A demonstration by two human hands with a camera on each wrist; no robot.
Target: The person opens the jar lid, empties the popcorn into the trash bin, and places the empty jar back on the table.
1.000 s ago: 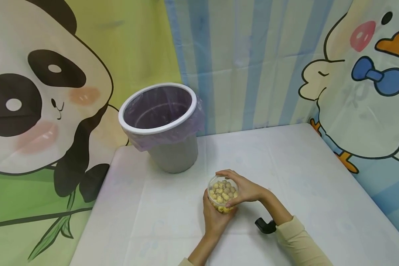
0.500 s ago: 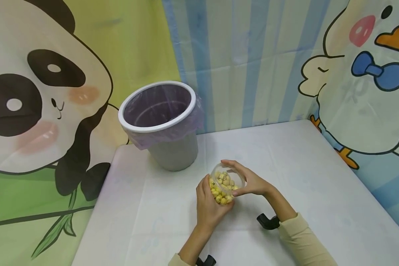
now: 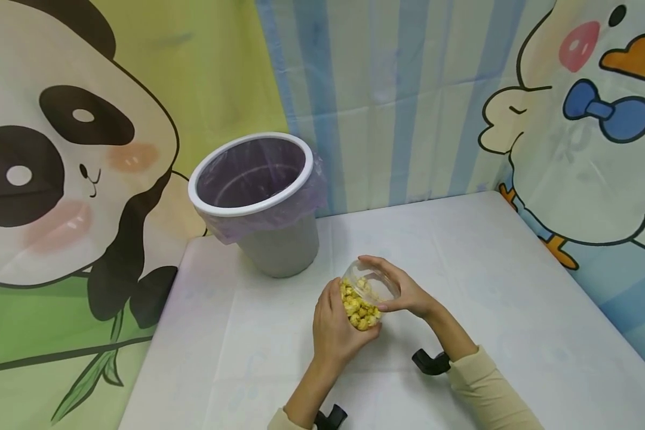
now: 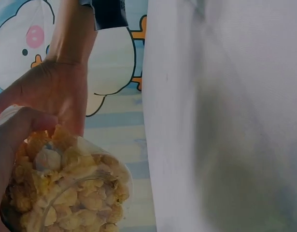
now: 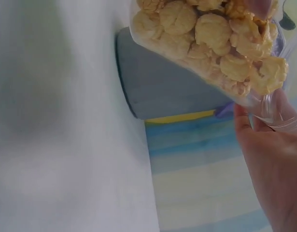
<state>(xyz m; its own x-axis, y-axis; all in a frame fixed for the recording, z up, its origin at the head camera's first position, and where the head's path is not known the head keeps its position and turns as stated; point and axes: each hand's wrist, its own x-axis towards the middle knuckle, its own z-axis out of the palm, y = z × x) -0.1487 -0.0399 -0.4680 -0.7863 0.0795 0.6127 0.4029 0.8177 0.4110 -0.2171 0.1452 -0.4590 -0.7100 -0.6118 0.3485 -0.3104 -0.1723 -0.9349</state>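
Note:
A clear plastic jar [image 3: 359, 312] of yellow popcorn is held tilted above the white table. My left hand [image 3: 334, 328] grips its side, fingers around the wall. At the jar's mouth my right hand [image 3: 408, 292] holds the rim of a clear round lid [image 3: 383, 285] between thumb and fingers. The lid stands at an angle over the popcorn; whether one edge still touches the jar is hard to tell. In the right wrist view, popcorn [image 5: 220, 34] fills the jar up to the opening, near the right hand. The left wrist view shows the jar's packed bottom end.
A grey bin [image 3: 282, 248] with a white rim and purple liner stands behind the hands, to the left. The white table [image 3: 462, 251] meets striped and cartoon-printed cloth at the back and sides. Black wrist mounts [image 3: 431, 362] sit on both forearms.
The right hand has moved up and right with the lid, swinging it away from the jar's mouth. The left hand has tilted the jar and shifted slightly left.

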